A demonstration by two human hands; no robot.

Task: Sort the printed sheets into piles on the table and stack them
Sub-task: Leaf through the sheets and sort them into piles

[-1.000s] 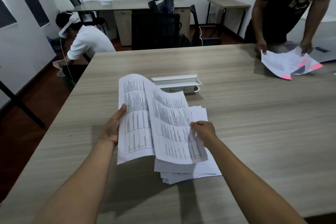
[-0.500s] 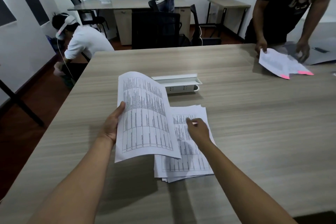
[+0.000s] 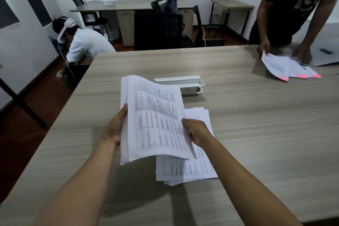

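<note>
Desk (image 3: 256, 134): I am seeing it carrying everything here, with wide bare wood running to the right of my work.
Held bundle (image 3: 156, 123): I am lifting it above the desk's near middle; half a second ago only the left hand was holding it.
Pile on the desk (image 3: 192, 169): it is lying just under and right of the bundle, edges a little fanned; since a second ago one more printed sheet is lying on top, so I judge the sorting is moving along, with much of the bundle still to deal.
Left hand (image 3: 115, 128): its fingers are clamped on the bundle's left edge, thumb in front.
Right hand (image 3: 197, 131): it is back from the pile, fingers pinching the top sheet's right edge, likely peeling the next one.
Socket box (image 3: 183, 86): it is sitting behind the bundle, lid raised, apart from the pile.
In the way: another person's hand (image 3: 264, 47) is handling pink-tabbed papers (image 3: 286, 68) at the far right corner, well apart from mine.
</note>
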